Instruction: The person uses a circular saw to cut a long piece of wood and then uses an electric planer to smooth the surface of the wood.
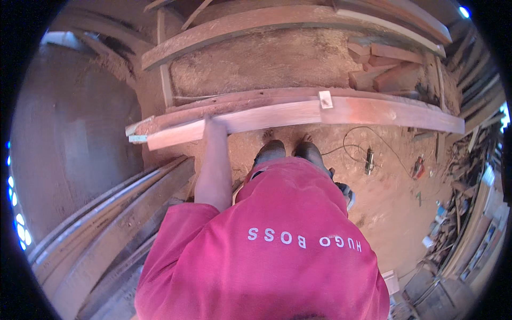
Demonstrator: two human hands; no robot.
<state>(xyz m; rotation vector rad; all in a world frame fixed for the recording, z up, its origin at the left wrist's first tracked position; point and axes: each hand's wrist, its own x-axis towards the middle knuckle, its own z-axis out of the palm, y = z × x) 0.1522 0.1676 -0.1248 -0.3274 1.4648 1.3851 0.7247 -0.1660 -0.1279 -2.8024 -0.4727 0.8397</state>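
Note:
My left arm reaches forward to a long, pale reddish plank (266,114) lying across the sawhorse-like frame in front of me. My left hand (214,126) rests against the plank's left part; its fingers are blurred and partly hidden. A small light wood block (325,100) sits on the plank, right of its middle. Behind it runs a darker, rougher beam (229,100). My right hand is out of sight behind my torso. By my right hip shows a grey and dark object (346,193) that I cannot make out.
Another beam (240,32) spans the far side, with wood offcuts (392,66) on the dusty floor. On the right lie a cable (346,140), a small dark device (369,161) and a red object (418,167). Boards (117,229) lean at left; scrap wood (458,197) lines the right.

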